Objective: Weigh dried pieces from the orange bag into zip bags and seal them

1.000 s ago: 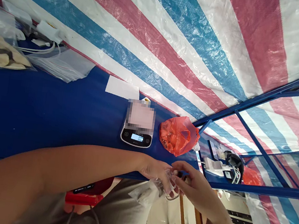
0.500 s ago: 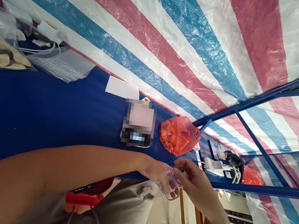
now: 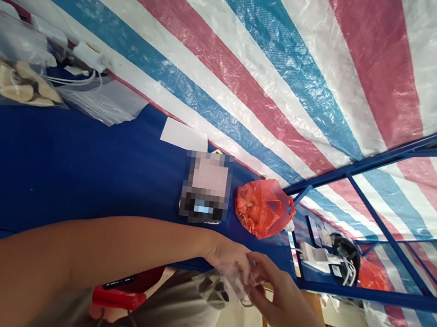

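Observation:
Over the table's front edge, my left hand (image 3: 232, 259) is closed on a clear plastic bag (image 3: 212, 287) with several dark flat pieces inside. The bag hangs below the hand, above my lap. My right hand (image 3: 269, 285) meets it from the right, thumb and fingers pinched on the bag's top part. Fingertips of both hands overlap there, so the exact grip is partly hidden. Behind them on the blue table (image 3: 81, 167) stands a pixelated device (image 3: 205, 188) with a pinkish top and a lit bluish display. Beside it lies a red plastic bag (image 3: 263, 207).
White paper (image 3: 185, 134) lies behind the device. Flat zip bags (image 3: 106, 98) and a clear bag of pale pieces (image 3: 23, 84) lie at the far left. A striped sheet (image 3: 217, 51) forms the back wall. Blue frame bars (image 3: 380, 222) stand right. A red object (image 3: 118, 299) is at my lap.
The right hand has closed in on the left, and its fingers have drawn together on the bag. The dark pieces now show more clearly below. The view has shifted slightly.

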Available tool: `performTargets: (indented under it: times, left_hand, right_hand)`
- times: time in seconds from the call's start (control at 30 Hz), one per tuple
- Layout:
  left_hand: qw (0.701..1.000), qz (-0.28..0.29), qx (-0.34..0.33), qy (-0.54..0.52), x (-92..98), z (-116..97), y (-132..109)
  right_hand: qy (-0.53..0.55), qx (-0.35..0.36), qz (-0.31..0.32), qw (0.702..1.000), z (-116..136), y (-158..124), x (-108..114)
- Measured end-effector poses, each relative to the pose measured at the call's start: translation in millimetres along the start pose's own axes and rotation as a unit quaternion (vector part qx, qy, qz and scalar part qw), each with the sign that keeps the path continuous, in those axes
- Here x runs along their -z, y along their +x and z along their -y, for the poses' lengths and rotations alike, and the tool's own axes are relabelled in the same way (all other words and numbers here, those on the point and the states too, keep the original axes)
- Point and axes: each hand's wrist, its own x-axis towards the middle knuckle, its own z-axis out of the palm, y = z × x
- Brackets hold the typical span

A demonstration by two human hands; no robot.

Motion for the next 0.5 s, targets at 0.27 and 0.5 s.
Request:
performTargets:
  times: [0.27,0.5]
  left_hand:
    - [0.993,-0.060,0.002,-0.100,12.2,-7,0]
    - [0.991,-0.126,0.051,-0.017,8.2,1,10]
  right_hand:
    - [0.188,0.058,-0.171,0.965,22,-17,51]
    - [0.304,0.114,-0.390,0.862,91,83,59]
